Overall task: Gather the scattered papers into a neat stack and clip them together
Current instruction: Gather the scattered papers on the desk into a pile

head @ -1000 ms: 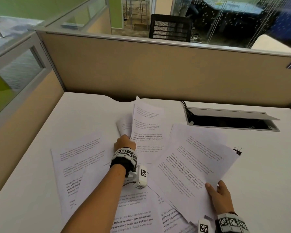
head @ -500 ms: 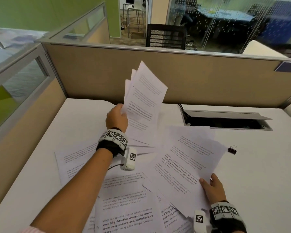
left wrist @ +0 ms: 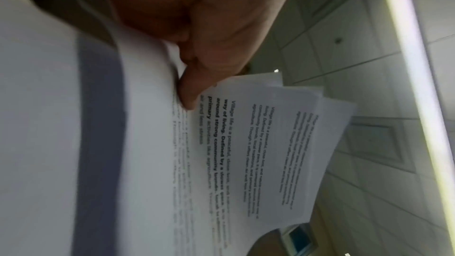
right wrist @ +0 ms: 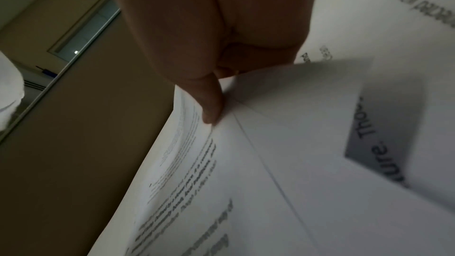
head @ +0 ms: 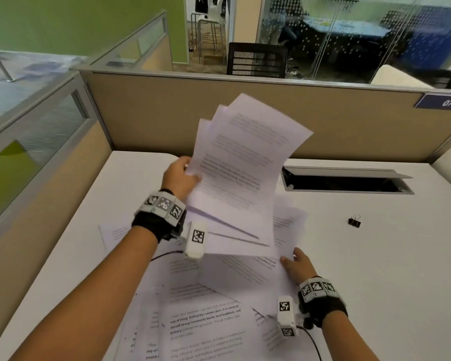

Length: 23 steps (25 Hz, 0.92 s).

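My left hand (head: pixel 185 175) grips several printed sheets (head: pixel 242 162) by their left edge and holds them upright above the white desk (head: pixel 375 269); the left wrist view shows the thumb (left wrist: pixel 189 92) pinching the fanned sheets (left wrist: pixel 270 143). My right hand (head: pixel 294 264) holds another bunch of sheets (head: pixel 284 230) at its lower right corner, low over the desk; in the right wrist view the thumb (right wrist: pixel 211 104) presses on those sheets (right wrist: pixel 246 182). More printed sheets (head: pixel 203 321) lie scattered near the front edge. A black binder clip (head: pixel 354 221) sits on the desk at the right.
A beige partition (head: pixel 167 113) walls the desk at the back and left. An open cable hatch (head: pixel 346 179) is set into the desk at the back right. A black chair (head: pixel 255 59) stands beyond the partition.
My left hand has picked sheets up off the desk and lifted them upright, now shifted rightward over the right hand's bunch. The right hand's sheets moved left, uncovering the binder clip.
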Tool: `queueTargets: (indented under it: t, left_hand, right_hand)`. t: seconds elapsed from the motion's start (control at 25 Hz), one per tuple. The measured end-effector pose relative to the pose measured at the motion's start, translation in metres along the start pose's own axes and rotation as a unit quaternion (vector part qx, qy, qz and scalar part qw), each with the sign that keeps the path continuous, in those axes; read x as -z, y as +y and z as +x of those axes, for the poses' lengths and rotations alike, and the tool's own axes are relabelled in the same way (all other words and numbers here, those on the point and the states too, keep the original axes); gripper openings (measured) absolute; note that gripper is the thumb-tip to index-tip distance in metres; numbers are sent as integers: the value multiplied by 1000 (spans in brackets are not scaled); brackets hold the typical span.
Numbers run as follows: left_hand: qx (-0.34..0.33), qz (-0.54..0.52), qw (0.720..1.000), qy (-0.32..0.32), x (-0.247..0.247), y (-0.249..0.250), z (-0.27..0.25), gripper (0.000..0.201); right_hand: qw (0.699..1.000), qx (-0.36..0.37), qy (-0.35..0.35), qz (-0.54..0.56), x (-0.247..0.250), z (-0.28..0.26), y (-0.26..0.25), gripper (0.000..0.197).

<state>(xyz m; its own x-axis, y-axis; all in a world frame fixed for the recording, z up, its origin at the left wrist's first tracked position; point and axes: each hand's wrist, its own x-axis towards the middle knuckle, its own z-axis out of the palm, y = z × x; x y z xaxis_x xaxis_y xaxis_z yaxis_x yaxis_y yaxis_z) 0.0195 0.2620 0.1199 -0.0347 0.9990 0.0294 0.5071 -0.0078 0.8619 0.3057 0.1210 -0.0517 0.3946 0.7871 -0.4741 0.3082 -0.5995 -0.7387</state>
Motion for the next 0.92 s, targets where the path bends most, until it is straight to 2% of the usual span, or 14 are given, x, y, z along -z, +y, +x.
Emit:
queueTargets:
  t: [0.12,0.2,0.24,0.36,0.52,0.6,0.68,0.76,0.84,0.92]
  left_hand:
    - [103,10,989,-109,-34,-55,-30,52]
    - [138,4,978,-158,-57,-80,-52,60]
    - [147,-3,974,-173,-67,-87,-61,62]
    - [149,44,966,-205,-95,-98,-76,56]
    - [126,262,927,-237,-105,-98,-78,39]
    - [141,300,921,-206,-93,-103,-77,41]
    - [195,285,928,-137,-67,-116,-77,52]
    - [267,251,930,-33,-27,-136,-79,60]
    - [338,198,918,57,15,-155,-83,63]
    - [392,130,905,107,48,-169,-85,59]
  right_hand:
    - [996,-56,-7,75,4,-4,-7,56]
    - [980,-113,-41,157,8,-9,-8,71]
    - [978,-119,-67,160,9,-11,-7,72]
    - [989,-76,-105,71,6,-16,0,70]
    - [998,-5,-63,-20,-2,-15,9,67]
    - [999,8,-42,-26,-4,-16,8,62]
    - [999,15,-30,-35,-5,-19,6,62]
    - [999,22,-21,-38,-7,-20,6,62]
    - [999,25,-11,-40,-8,-19,7,63]
    - [999,28,-6,-44,-9,-18,9,65]
